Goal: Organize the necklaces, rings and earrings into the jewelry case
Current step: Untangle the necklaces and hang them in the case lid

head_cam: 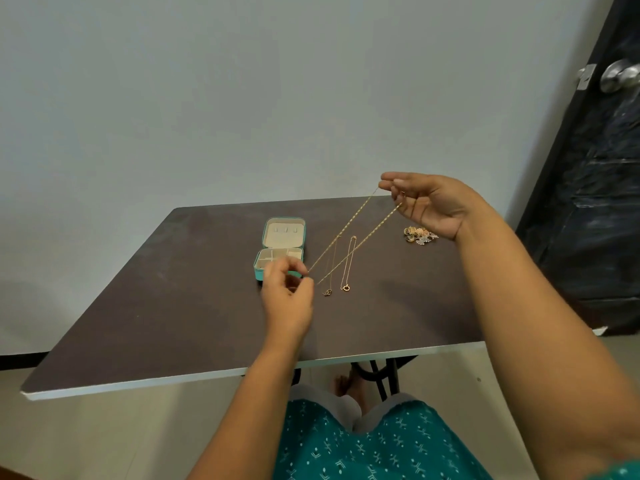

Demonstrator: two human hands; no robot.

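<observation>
While the gold chain necklace (356, 233) is stretched in two strands above the dark brown tabletop (173, 306), both hands hold it clear of the surface. Left hand (287, 299): fingers (301, 268) curled, pinching the lower end of the chain. Right hand (426, 206): raised, palm turned toward the camera, fingers (391, 183) pinching the upper end, one strand at the thumb and forefinger, the other lower among the curled fingers.

Teal jewelry case (281, 249): open, lid laid back, cream lining, divided compartments in the base; it sits just beyond the left fingers, partly hidden by them.

Two thin necklaces: one with a small dark pendant (328, 292), one with a ring clasp (346, 287); both lie lengthwise on the tabletop just right of the left fingers, under the stretched chain.

Pile of rings and earrings (419, 234): gold and silver pieces, single items too small to tell apart, on the tabletop below the right palm.

Grey wall (242, 98) behind; dark door (595, 202) with metal knob (620, 76) to the right of the right hand.
</observation>
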